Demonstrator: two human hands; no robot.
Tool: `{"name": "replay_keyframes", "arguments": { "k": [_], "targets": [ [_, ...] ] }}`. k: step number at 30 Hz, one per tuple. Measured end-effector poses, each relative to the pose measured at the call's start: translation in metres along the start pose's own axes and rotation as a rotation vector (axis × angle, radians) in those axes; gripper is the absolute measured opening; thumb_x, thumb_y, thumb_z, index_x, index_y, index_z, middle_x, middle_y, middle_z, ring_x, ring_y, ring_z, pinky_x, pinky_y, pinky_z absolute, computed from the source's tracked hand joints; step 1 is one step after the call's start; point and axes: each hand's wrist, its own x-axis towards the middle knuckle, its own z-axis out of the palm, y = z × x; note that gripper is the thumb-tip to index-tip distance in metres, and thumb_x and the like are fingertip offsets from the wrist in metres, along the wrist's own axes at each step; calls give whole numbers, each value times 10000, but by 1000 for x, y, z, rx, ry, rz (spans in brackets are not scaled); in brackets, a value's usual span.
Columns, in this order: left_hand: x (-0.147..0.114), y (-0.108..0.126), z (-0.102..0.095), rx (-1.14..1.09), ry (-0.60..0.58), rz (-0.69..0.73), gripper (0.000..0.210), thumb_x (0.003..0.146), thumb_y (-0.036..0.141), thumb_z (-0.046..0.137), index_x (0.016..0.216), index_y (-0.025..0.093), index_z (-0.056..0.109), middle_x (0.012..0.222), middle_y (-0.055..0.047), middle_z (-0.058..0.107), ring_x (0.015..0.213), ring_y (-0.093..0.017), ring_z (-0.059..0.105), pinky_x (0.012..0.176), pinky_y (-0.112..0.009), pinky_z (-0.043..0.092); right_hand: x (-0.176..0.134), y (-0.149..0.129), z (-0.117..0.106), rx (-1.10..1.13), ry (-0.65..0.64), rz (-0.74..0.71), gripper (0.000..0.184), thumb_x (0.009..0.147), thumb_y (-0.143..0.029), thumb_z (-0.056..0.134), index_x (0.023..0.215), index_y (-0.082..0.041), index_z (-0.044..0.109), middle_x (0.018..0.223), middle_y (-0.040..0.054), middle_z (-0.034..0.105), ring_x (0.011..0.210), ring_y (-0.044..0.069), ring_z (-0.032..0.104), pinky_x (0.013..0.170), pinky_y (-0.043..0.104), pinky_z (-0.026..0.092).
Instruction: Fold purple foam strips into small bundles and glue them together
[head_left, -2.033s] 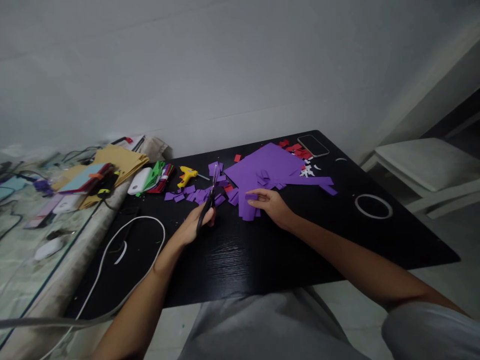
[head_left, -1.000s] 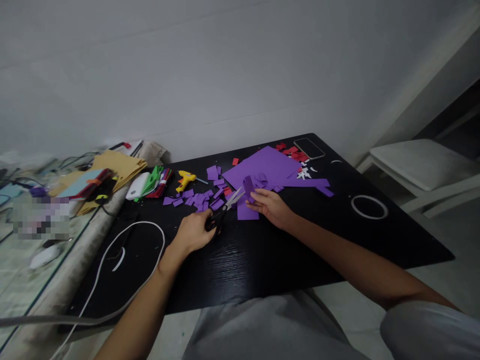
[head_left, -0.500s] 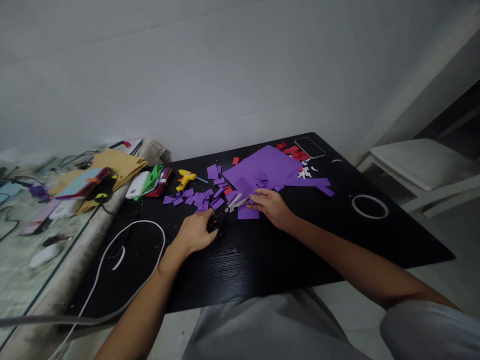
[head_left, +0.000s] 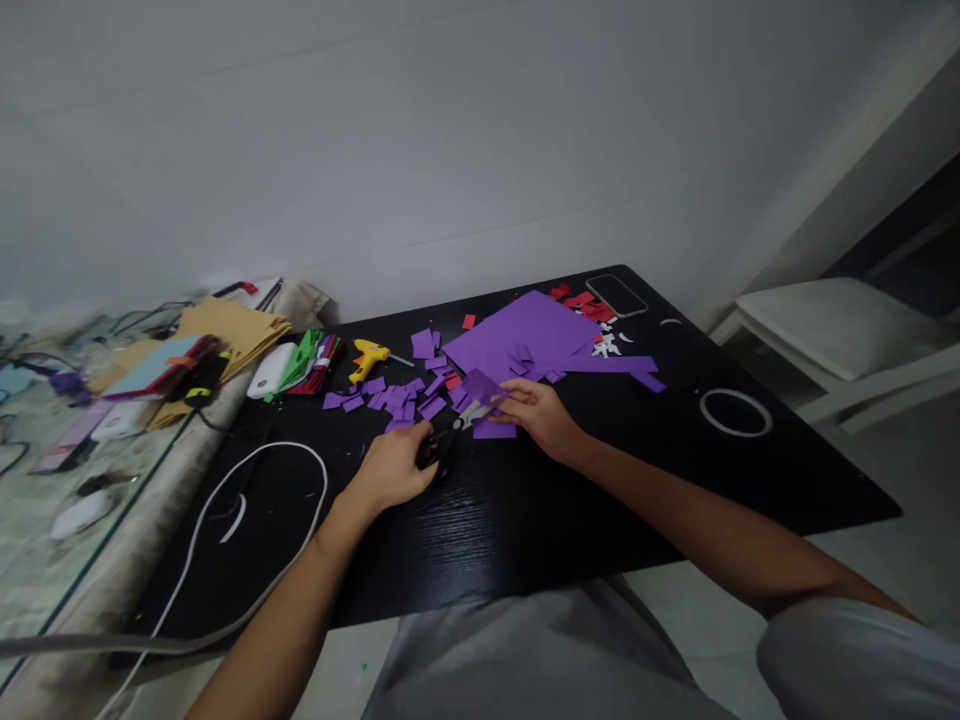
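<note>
The purple piece (head_left: 482, 384) is held up near the middle of the table (head_left: 465, 530), its right edge pinched between the thumb and fingertips of the right hand (head_left: 541, 415), the gap closed down to the sheet's thickness. At its seven to eight o'clock are the scissors (head_left: 459, 424), blades pointing up and right to its lower edge; whether they bite into it is too small to tell. The left hand (head_left: 394, 465) has its fingers curled around the black handles; how far apart those are, I cannot tell.

Just below, at six o'clock, another purple rectangle (head_left: 495, 430) lies flat. Small purple squares (head_left: 397, 396) scatter toward nine o'clock, and the large purple sheet (head_left: 517, 330) spreads at one. Farther out, a yellow glue gun (head_left: 369, 357) lies between nine and ten, red scraps (head_left: 592, 307) and a phone (head_left: 616, 295) at two, and a white ring (head_left: 703, 406) between three and four.
</note>
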Motion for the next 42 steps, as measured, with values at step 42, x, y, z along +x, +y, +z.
{"name": "replay_keyframes", "arguments": {
  "k": [42],
  "targets": [
    [7, -22, -3, -93, 315, -346, 449, 878, 595, 499, 698, 193, 590, 604, -26, 601, 604, -176, 574, 585, -267, 332, -3, 0, 4, 16, 73, 33, 368, 588, -288, 914, 862, -171, 698, 857, 26, 727, 839, 221, 748, 889, 426, 610]
  ]
}}
